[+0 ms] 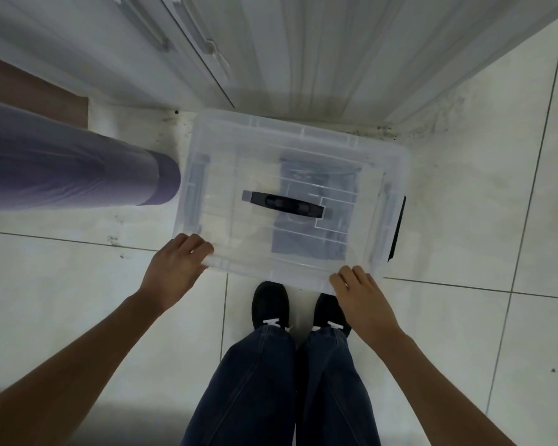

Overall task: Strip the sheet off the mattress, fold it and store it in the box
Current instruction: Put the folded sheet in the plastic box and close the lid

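Our left hand (178, 265) and right hand (364, 294) grip the near corners of the lidded box (258, 149) on the floor. The sheet (62, 169) covers the mattress, left. If the black latch (398, 226) holds, we'll tip it.

The box (226, 140) is sitting on the floor (464, 220), the mattress (62, 169) lying left; your left hand (178, 265) and right hand (361, 294) are holding its near corners.

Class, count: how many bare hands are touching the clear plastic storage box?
2. The left hand grips the near-left corner of the clear plastic storage box; the right hand grips its near-right corner. No other hand shows.
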